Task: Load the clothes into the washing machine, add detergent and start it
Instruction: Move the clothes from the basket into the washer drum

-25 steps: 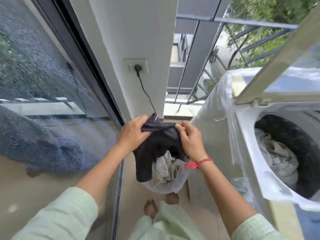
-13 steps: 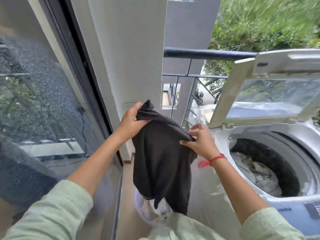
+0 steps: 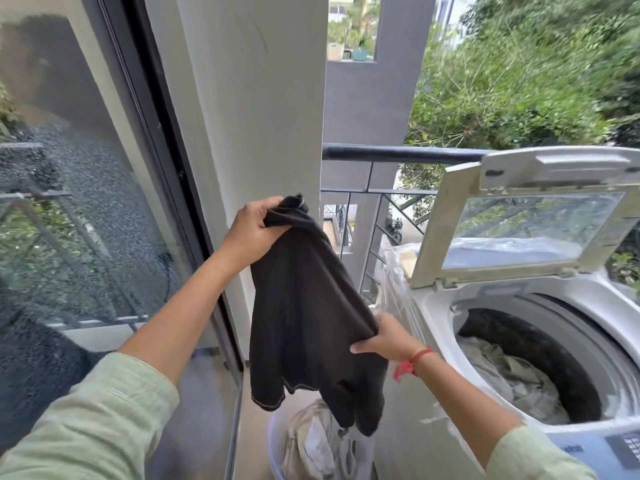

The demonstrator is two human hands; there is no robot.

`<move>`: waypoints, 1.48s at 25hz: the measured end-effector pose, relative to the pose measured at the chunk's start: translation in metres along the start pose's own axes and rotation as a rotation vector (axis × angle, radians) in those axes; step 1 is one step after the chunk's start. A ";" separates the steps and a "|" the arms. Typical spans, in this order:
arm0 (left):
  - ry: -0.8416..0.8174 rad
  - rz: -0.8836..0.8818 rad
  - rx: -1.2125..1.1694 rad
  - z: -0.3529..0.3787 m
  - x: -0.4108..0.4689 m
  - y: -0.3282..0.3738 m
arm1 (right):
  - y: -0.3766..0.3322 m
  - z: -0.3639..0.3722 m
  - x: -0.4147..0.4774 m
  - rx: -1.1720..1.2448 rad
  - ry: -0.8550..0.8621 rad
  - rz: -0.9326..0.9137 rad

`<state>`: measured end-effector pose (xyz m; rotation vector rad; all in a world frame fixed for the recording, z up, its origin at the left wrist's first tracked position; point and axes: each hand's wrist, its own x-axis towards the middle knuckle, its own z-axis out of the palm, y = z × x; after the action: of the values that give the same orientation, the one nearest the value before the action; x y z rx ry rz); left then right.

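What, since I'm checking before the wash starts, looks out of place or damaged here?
Only the clear plastic wrap hanging loose and crinkled round the washing machine, odd for a machine in use. Nothing looks spilled or broken.

Pale green L sleeve [image 3: 86,420] & R sleeve [image 3: 540,455] were soft crinkled fabric, ending well short of wrists. Wrist behind R hand [image 3: 388,337] wore red thread band [image 3: 414,361] w/ loose tail.
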<state>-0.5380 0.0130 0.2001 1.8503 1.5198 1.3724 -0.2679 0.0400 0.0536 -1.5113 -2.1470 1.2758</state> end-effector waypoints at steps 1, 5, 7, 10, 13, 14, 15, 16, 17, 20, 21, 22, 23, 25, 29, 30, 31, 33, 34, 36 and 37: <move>0.006 0.002 -0.004 -0.001 0.000 -0.001 | 0.008 0.008 0.007 -0.095 0.042 0.038; 0.232 -0.078 -0.143 -0.020 0.008 -0.008 | 0.016 0.013 0.029 0.462 0.317 0.120; 0.312 -0.128 -0.074 -0.038 0.014 -0.013 | -0.005 -0.017 0.032 0.600 0.470 0.090; 0.374 -0.151 0.176 -0.048 0.025 -0.009 | -0.057 -0.093 0.010 0.279 0.775 -0.283; 0.248 -0.139 0.367 -0.023 0.036 0.010 | -0.094 -0.165 -0.038 -0.234 1.184 -0.681; 0.204 -0.073 0.435 -0.007 0.040 0.021 | -0.089 -0.182 -0.048 -0.421 1.233 -0.746; 0.153 0.000 0.511 0.010 0.045 0.028 | -0.076 -0.194 -0.053 -0.637 1.216 -0.774; 0.073 0.059 0.595 0.027 0.050 0.035 | -0.056 -0.204 -0.056 -0.832 1.155 -0.769; -0.020 0.065 0.666 0.046 0.053 0.044 | -0.031 -0.214 -0.057 -0.961 1.104 -0.755; -0.182 0.040 0.687 0.127 0.062 0.071 | 0.031 -0.258 -0.073 -0.878 1.048 -0.695; -0.182 0.046 0.617 0.153 0.065 0.083 | 0.044 -0.275 -0.078 -0.787 1.044 -0.676; -0.175 0.057 0.533 0.177 0.071 0.095 | 0.054 -0.294 -0.081 -0.709 1.055 -0.660; -0.163 0.071 0.447 0.200 0.078 0.110 | 0.063 -0.311 -0.084 -0.643 1.067 -0.642; -0.175 0.131 0.402 0.239 0.091 0.142 | 0.075 -0.349 -0.090 -0.477 1.097 -0.587; -0.375 0.276 0.822 0.289 0.100 0.189 | 0.096 -0.423 -0.100 -0.273 1.142 -0.469; -0.405 0.249 0.860 0.298 0.103 0.197 | 0.100 -0.443 -0.104 -0.282 1.136 -0.465; -0.404 0.213 0.804 0.298 0.104 0.203 | 0.103 -0.456 -0.105 -0.285 1.113 -0.466; -0.243 0.189 0.601 0.303 0.118 0.221 | 0.113 -0.486 -0.113 -0.234 1.006 -0.511; -0.125 0.210 0.528 0.303 0.129 0.230 | 0.120 -0.496 -0.118 -0.204 0.943 -0.536; 0.005 0.246 0.522 0.300 0.146 0.248 | 0.134 -0.505 -0.119 -0.231 0.808 -0.552; 0.001 0.228 0.571 0.301 0.153 0.252 | 0.144 -0.507 -0.116 -0.270 0.711 -0.537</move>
<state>-0.1595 0.1473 0.3275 2.4210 1.8899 1.0944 0.1872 0.2191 0.2816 -1.1005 -2.0406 0.2232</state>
